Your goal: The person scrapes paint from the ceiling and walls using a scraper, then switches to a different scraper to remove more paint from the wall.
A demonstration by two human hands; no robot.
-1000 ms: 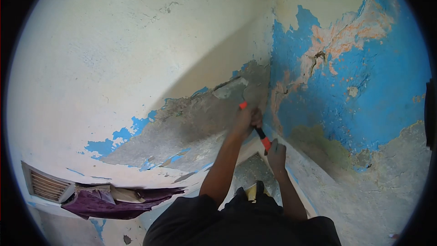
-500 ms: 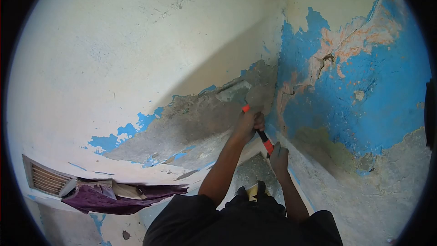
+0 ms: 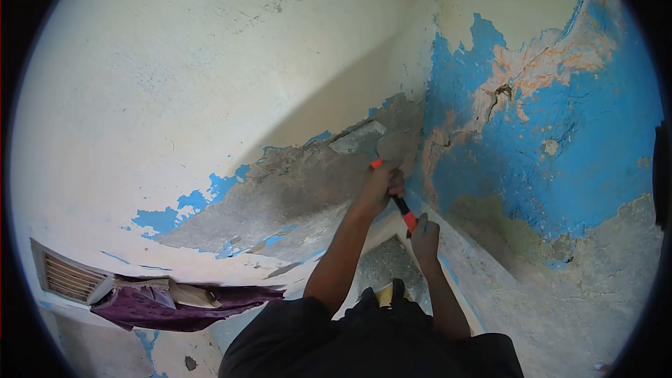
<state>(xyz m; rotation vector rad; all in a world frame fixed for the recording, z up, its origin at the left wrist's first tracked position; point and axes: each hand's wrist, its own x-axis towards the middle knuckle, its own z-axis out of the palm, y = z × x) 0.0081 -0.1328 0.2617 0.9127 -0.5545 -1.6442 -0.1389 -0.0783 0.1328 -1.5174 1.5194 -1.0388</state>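
A scraper (image 3: 400, 204) with a black and red handle slants up towards the corner of the room. Its wide flat blade (image 3: 358, 138) lies at the bare grey patch (image 3: 308, 180) of the left wall, just below the edge of the cream paint. My left hand (image 3: 382, 185) is wrapped round the upper part of the handle, close to the blade. Lower down, my right hand (image 3: 425, 238) is closed at the red end of the handle. The fingers partly hide the handle.
The right wall (image 3: 553, 133) has blue paint, peeling plaster and a crack. A vent (image 3: 73, 276) and a purple cloth (image 3: 175, 306) are at the lower left. A yellow object (image 3: 384, 295) shows near my dark clothing.
Both hands and the handle's lower end have shifted slightly left. The blade is slightly higher and further left on the wall. Both hands keep their hold.
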